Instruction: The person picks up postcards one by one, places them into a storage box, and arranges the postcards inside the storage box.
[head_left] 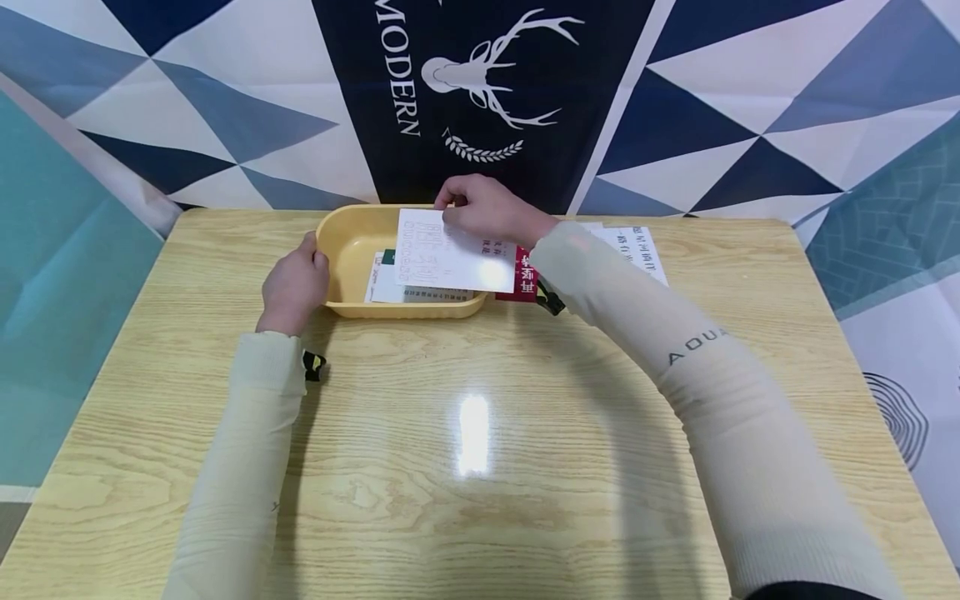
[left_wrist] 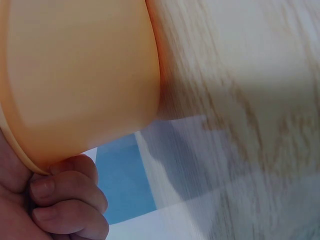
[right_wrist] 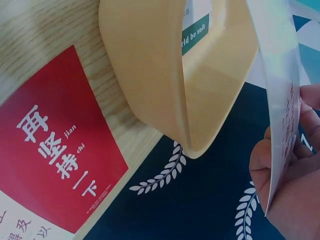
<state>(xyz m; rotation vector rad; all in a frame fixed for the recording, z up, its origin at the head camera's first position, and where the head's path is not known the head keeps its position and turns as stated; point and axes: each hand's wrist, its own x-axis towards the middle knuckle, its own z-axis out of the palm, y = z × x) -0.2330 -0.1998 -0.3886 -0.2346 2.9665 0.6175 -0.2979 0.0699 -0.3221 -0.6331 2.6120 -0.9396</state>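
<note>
A yellow plastic basin point(head_left: 405, 310) stands at the back edge of the table. My left hand point(head_left: 294, 287) grips its left end, fingers curled at the rim in the left wrist view. In my right hand point(head_left: 491, 210) a white card point(head_left: 457, 265) with printed writing is pinched by its upper edge, held over the basin's right part. Inside the basin lie other cards point(head_left: 381, 287), one with a green band that shows in the right wrist view. Right of the basin, under my right forearm, lies a red card point(right_wrist: 65, 140) with white characters.
More white cards point(head_left: 637, 250) with black writing lie right of the red one, partly behind the right sleeve. The wooden table point(head_left: 420, 500) reaches toward me. A patterned cloth point(head_left: 262, 100) with a deer head hangs behind it.
</note>
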